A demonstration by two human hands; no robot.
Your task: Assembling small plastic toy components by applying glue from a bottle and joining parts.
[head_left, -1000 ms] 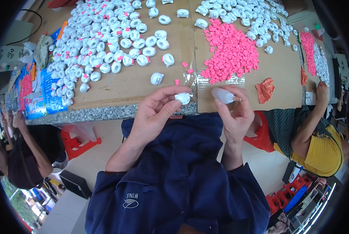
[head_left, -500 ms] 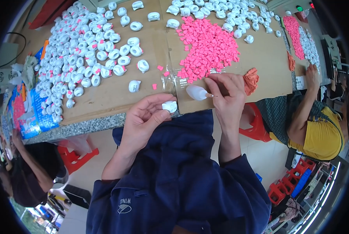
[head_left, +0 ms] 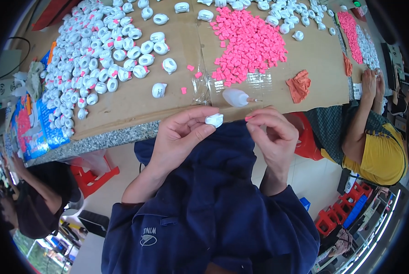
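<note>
Between its thumb and fingers, my left hand pinches a small white plastic part, just off the near table edge. To its right my right hand holds a tiny pink piece at its fingertips, a short gap from the white part. On the cardboard beyond lies a translucent squeeze bottle, its thin nozzle pointing right. A heap of small pink pieces lies behind the bottle. Three loose pink pieces sit left of the heap.
Many white rounded parts, some with pink bits, cover the table's left. More white parts lie at the back. A crumpled orange cloth lies right of the bottle. Co-workers sit on both sides, one in a yellow top.
My right hand has drawn back from the heap's near edge, past the bottle, and a pink piece now shows at its fingertips. My left hand has shifted slightly right with the white part.
</note>
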